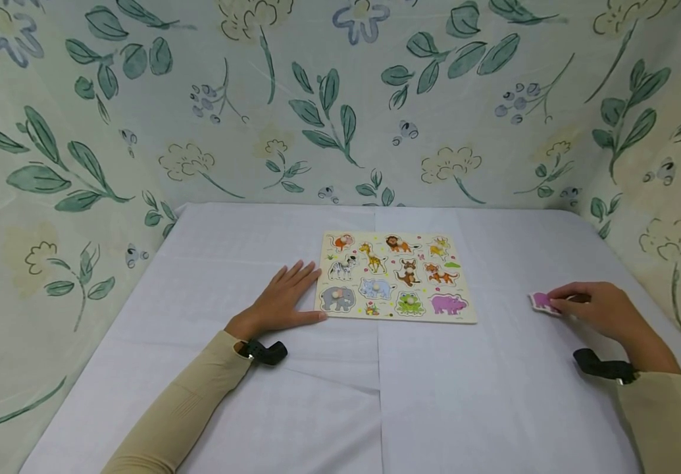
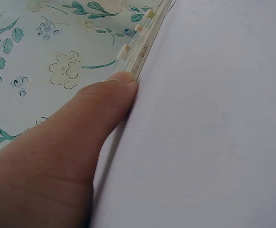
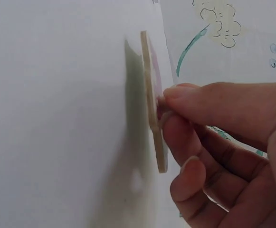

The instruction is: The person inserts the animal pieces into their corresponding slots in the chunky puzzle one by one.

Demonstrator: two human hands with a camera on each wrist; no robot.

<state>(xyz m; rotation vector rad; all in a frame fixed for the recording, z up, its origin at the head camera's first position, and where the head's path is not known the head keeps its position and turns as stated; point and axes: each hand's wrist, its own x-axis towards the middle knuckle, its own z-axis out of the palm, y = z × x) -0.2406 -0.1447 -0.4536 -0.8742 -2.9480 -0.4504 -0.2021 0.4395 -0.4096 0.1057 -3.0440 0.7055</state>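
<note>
A wooden animal puzzle board point(image 1: 393, 312) lies flat on the white-covered table. Beside its left edge rests my left hand point(image 1: 283, 297), palm down with fingers spread. The left wrist view shows its thumb point(image 2: 104, 102) touching the board's edge point(image 2: 145, 59). Well to the right of the board, my right hand point(image 1: 597, 309) pinches a purple puzzle piece point(image 1: 543, 302) between thumb and index finger. In the right wrist view the thin wooden piece point(image 3: 149, 95) is held by its knob, mostly hidden by the fingertips, with a shadow beside it on the cloth.
On the board, the purple hippo spot point(image 1: 449, 303) at the front right shows no knob, while the elephant point(image 1: 338, 299) and frog point(image 1: 410, 303) have knobs. White cloth point(image 1: 464, 395) covers the table. A floral curtain point(image 1: 340, 164) stands behind and at both sides.
</note>
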